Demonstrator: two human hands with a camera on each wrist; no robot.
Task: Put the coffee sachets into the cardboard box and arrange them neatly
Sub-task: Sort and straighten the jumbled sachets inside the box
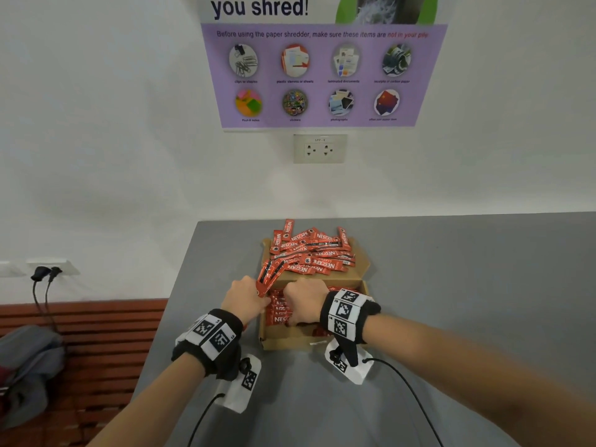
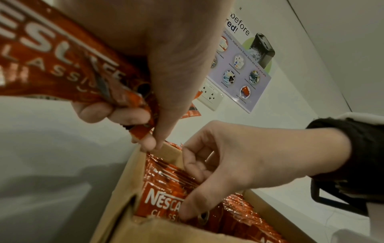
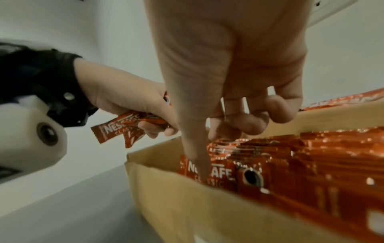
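An open cardboard box (image 1: 290, 341) stands on the grey table, with red Nescafe sachets (image 1: 280, 319) packed upright in a row inside. A loose pile of sachets (image 1: 309, 253) lies on the open lid behind it. My left hand (image 1: 258, 295) hovers at the box's far left corner and grips a few sachets (image 1: 269, 274) that fan upward. In the left wrist view these held sachets (image 2: 51, 62) are pinched between thumb and fingers. My right hand (image 1: 303, 304) is inside the box. Its thumb (image 3: 199, 164) presses the front sachet and its fingers curl over the row (image 3: 290, 164).
The table (image 1: 451, 285) ends at a left edge close to the box; below it are a slatted wooden bench (image 1: 96, 333) and a grey cloth (image 1: 29, 359). On the wall behind are a socket (image 1: 319, 149) and a shredder poster (image 1: 322, 75). Cables trail from both wrists.
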